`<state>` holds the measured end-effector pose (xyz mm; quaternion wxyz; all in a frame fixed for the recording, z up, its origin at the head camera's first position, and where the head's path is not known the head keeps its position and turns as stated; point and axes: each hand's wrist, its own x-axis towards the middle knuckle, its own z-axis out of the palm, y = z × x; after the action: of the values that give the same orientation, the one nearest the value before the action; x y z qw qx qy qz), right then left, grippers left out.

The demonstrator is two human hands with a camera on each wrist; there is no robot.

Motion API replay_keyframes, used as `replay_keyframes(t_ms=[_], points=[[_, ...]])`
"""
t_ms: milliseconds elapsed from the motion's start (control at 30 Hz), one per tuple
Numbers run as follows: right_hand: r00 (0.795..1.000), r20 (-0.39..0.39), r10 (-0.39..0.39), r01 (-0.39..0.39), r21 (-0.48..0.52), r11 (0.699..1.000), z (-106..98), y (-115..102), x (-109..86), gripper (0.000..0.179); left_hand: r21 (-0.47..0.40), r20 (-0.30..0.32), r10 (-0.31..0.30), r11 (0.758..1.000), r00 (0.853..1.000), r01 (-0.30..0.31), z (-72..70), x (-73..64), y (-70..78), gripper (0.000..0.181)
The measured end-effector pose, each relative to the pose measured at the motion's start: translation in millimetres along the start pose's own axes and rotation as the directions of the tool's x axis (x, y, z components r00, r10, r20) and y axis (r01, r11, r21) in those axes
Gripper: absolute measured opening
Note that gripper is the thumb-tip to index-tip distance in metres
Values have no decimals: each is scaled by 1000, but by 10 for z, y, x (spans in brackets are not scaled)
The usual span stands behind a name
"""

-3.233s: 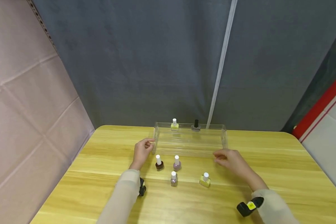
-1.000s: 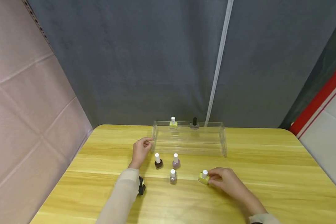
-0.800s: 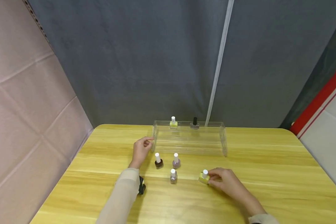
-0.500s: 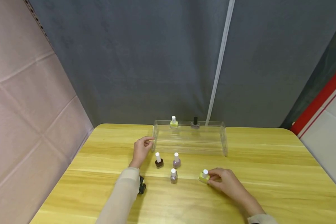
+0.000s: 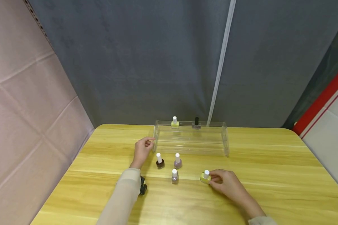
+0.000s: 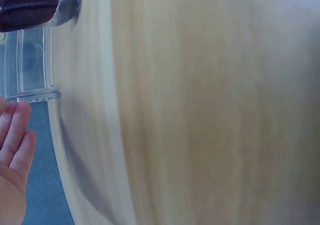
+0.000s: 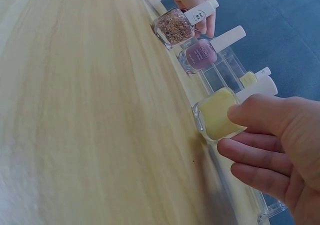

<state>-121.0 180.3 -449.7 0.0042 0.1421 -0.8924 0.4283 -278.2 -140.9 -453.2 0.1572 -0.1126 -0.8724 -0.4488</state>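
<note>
One table (image 5: 270,162) bears a clear rack (image 5: 191,143), its left end touched by the left hand (image 5: 142,150), fingers close together, perhaps steadying it. In front, the right hand (image 5: 228,184) pinches the nearer yellow bottle (image 5: 204,179), likely for a sure grip.

Right of the clear acrylic stepped rack (image 5: 197,142), a hand could pass; three white-capped glass bottles (image 5: 177,164) obstruct its left front, the left hand (image 5: 142,150) its left end.

I see a plain cream left sleeve (image 5: 120,195), long to the wrist, with a blocky black device (image 5: 143,186) jutting out beside it. The right cuff (image 5: 261,220), just showing, is similarly pale.
</note>
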Motion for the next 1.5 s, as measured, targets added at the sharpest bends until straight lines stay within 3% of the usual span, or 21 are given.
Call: replay_keyframes(t_ms=[400, 633, 1500], points=[[998, -60, 7, -7, 1, 1000, 34, 11, -19, 24, -13, -2, 2, 1000, 1000, -2, -10, -10, 11, 15], [995, -100, -32, 29, -27, 999, 36, 29, -24, 27, -18, 6, -5, 1000, 1000, 5, -13, -7, 19, 16], [993, -116, -22, 12, -90, 996, -169, -55, 31, 29, -28, 4, -19, 999, 1000, 19, -1, -7, -6, 16]])
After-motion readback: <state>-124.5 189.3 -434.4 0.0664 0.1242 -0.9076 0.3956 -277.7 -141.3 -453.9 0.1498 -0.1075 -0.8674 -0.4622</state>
